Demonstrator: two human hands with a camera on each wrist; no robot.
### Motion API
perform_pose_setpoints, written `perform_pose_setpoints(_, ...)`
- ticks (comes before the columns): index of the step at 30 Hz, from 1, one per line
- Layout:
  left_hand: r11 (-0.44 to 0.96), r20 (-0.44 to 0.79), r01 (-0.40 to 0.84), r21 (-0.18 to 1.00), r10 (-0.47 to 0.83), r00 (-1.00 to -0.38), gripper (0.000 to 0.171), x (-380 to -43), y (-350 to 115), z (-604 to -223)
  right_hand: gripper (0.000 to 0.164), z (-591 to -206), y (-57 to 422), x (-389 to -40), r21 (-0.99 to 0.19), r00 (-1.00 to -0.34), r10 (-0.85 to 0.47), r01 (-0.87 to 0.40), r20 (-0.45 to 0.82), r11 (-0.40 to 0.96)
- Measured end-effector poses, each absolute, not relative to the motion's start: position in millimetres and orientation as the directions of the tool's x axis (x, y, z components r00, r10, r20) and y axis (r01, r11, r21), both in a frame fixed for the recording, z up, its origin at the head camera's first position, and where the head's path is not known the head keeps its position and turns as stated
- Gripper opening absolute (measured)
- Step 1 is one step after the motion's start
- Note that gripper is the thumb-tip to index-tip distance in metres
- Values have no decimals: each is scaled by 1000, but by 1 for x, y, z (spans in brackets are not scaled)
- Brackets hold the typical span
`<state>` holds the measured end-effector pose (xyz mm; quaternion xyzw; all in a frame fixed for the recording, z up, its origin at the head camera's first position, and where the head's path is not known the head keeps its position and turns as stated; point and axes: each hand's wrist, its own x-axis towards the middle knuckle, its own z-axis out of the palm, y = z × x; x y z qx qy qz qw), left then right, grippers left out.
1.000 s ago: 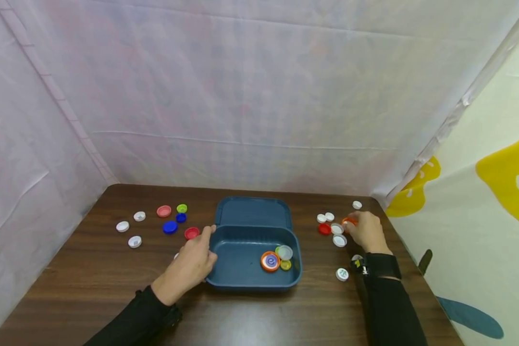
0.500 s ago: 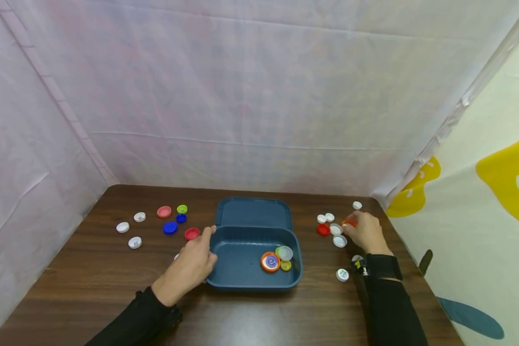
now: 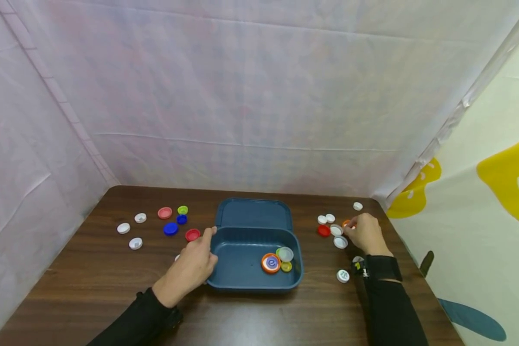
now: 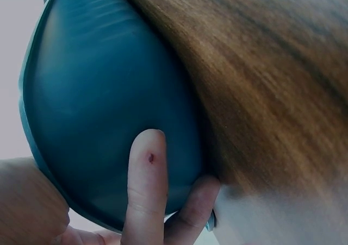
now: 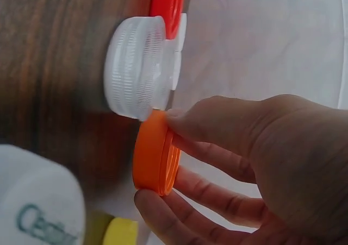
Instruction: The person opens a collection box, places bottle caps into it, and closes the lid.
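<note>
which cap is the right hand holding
The orange cap, gripped by the right hand outside the blue box. Near it are a clear cap and a red cap; the orange-rimmed, purple-centred cap lies inside the box.

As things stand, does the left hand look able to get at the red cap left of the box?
Probably yes: the red cap lies just beyond the left hand, with nothing on top. But that hand holds the box, so it would likely need to let go first.

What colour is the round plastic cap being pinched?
Orange cap; clearest in the right wrist view.
</note>
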<state>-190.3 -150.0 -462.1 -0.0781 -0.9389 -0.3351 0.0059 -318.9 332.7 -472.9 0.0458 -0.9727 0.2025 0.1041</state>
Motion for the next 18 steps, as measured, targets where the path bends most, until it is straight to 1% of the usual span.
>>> perform_pose_setpoints(4,765,66,152,626,143,-988,64,-190,-150,-462,17,-468,329,-317,-377,-958,-67,-172,278,910)
perform_pose_setpoints(9,764,64,153,627,145,-987,64,-191,-150,-462,15,-456,315,-312,-374,-943,-112,-231,313,899)
perform_pose_setpoints(15,759,65,156,632,149,-987,65,-190,-150,-463,9,-442,288,-300,-360,-912,-201,-333,359,872)
perform_pose_setpoints(18,759,68,157,632,148,-987,64,-190,-150,-463,10,-435,271,-292,-350,-887,-255,-396,385,849)
